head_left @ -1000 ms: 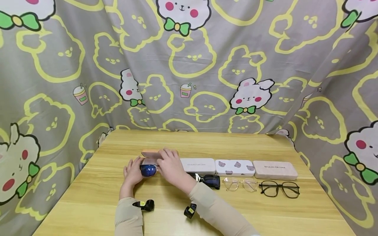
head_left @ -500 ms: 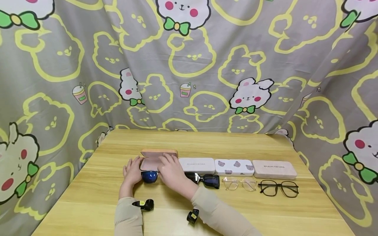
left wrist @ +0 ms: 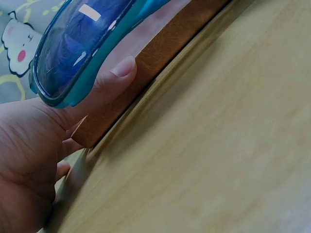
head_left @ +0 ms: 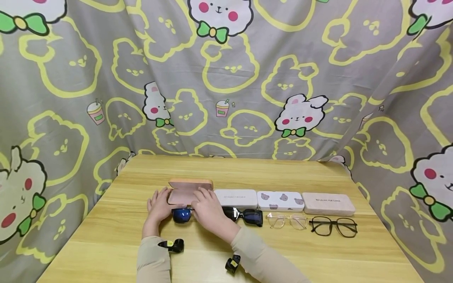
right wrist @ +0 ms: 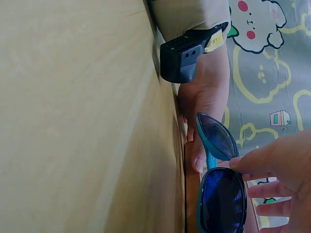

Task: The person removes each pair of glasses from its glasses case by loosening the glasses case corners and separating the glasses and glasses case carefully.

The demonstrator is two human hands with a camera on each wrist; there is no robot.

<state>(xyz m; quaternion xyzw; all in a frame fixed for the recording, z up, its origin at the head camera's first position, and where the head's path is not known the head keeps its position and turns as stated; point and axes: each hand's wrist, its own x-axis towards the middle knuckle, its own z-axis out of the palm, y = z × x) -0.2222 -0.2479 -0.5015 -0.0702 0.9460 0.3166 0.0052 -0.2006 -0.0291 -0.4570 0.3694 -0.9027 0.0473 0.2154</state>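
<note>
An open brown glasses case (head_left: 178, 197) with a pinkish lining lies on the table, its lid raised at the back. My left hand (head_left: 160, 206) grips its left end; in the left wrist view the thumb (left wrist: 125, 68) lies on the case's brown front wall (left wrist: 163, 53), with fingers around the end. My right hand (head_left: 209, 210) pinches blue-lensed sunglasses (head_left: 182, 215) just in front of the case. The right wrist view shows its thumb near the bridge of the sunglasses (right wrist: 223, 199), whose lenses face the camera. In the head view, this hand covers one lens.
To the right stand a white case (head_left: 236, 199), a bear-print case (head_left: 280, 201) and a pink case (head_left: 329, 204). Before them lie dark sunglasses (head_left: 253, 217), clear-framed glasses (head_left: 288, 221) and black-framed glasses (head_left: 334, 226). A patterned curtain (head_left: 244, 78) hangs behind the table.
My right hand has drawn the sunglasses from over the case toward me and slightly right, uncovering more of the lining. My left hand stays at the case's left end, its thumb now extended along the front.
</note>
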